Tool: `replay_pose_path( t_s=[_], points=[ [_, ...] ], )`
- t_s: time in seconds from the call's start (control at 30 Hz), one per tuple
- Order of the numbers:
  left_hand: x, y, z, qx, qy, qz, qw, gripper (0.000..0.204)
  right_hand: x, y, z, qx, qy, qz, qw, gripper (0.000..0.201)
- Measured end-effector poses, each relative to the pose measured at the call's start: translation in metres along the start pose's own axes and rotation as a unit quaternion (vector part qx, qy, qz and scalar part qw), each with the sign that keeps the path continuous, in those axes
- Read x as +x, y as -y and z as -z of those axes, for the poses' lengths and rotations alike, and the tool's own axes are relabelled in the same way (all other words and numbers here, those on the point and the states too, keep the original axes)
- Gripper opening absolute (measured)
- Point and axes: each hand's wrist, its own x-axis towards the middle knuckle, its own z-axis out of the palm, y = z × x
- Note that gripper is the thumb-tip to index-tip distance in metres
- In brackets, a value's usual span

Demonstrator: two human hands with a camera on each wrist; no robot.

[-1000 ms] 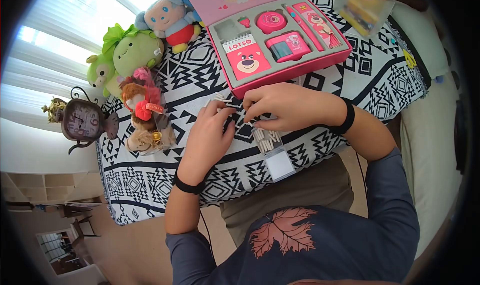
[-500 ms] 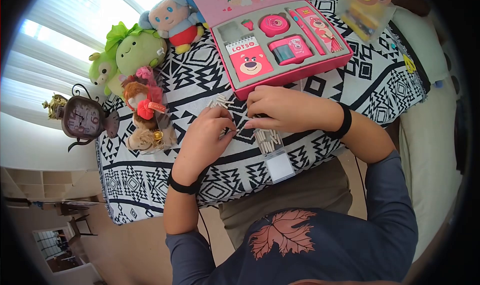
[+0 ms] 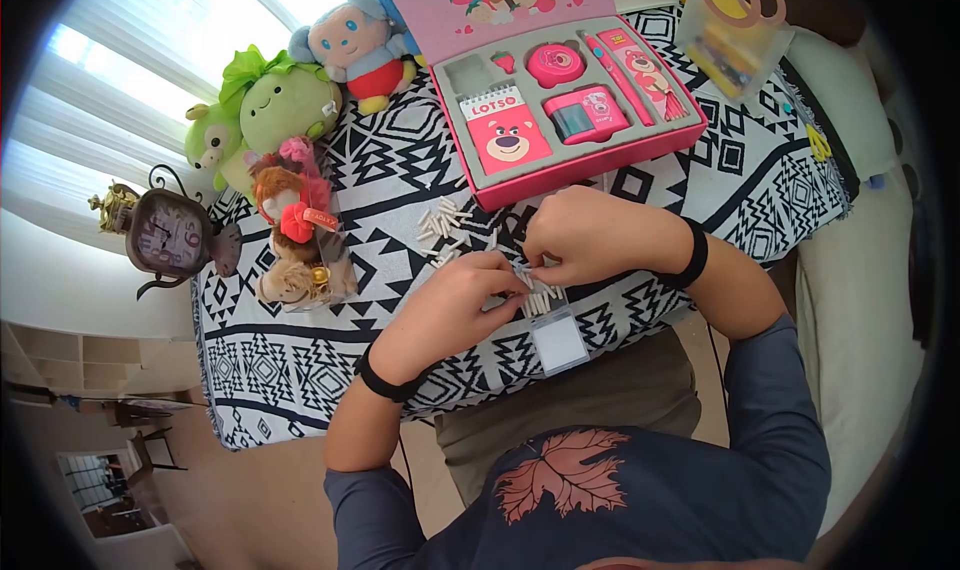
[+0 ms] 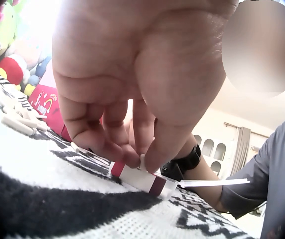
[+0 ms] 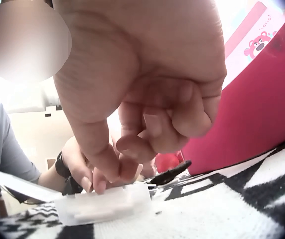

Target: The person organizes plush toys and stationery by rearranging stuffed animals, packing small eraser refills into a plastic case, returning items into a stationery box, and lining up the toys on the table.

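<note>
A small clear plastic box [image 3: 543, 303] of short white sticks lies on the patterned cloth, its lid [image 3: 561, 342] folded out toward the person. My left hand [image 3: 450, 308] is at the box's left side; in the left wrist view its thumb and a fingertip pinch one white stick [image 4: 142, 162] above the box [image 4: 138, 179]. The right hand [image 3: 612, 236] has its fingers curled, thumb and forefinger together at the box's far edge; whether they grip anything is hidden. In the right wrist view they hang over the box [image 5: 105, 208]. Loose white sticks [image 3: 445, 220] lie beyond the left hand.
Behind the hands stands an open pink stationery box [image 3: 600, 153]. Plush toys [image 3: 290, 105], a packaged doll [image 3: 295, 220] and a clock [image 3: 168, 232] are at the left. A clear bag [image 3: 735, 50] and yellow scissors [image 3: 819, 142] lie at the right.
The left hand has moved right and nearer the person, from the loose sticks to the box, uncovering more of the pile. The right hand has shifted slightly right and toward the person.
</note>
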Motion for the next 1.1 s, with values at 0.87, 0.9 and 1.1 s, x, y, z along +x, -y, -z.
replay_pose_path(
  t_s=[0.87, 0.9, 1.1],
  points=[
    [-0.002, 0.001, -0.001, 0.001, 0.007, 0.011, 1.0, 0.016, 0.002, 0.018, -0.003, 0.105, 0.037, -0.143, 0.983, 0.021],
    [-0.002, 0.0, -0.001, 0.001, 0.007, 0.012, 1.0, 0.016, 0.002, 0.017, -0.002, 0.107, 0.05, -0.136, 0.984, 0.021],
    [-0.002, 0.0, -0.003, 0.004, 0.011, 0.02, 1.0, 0.02, 0.0, 0.014, 0.012, 0.163, 0.073, -0.112, 0.977, 0.018]
  ],
)
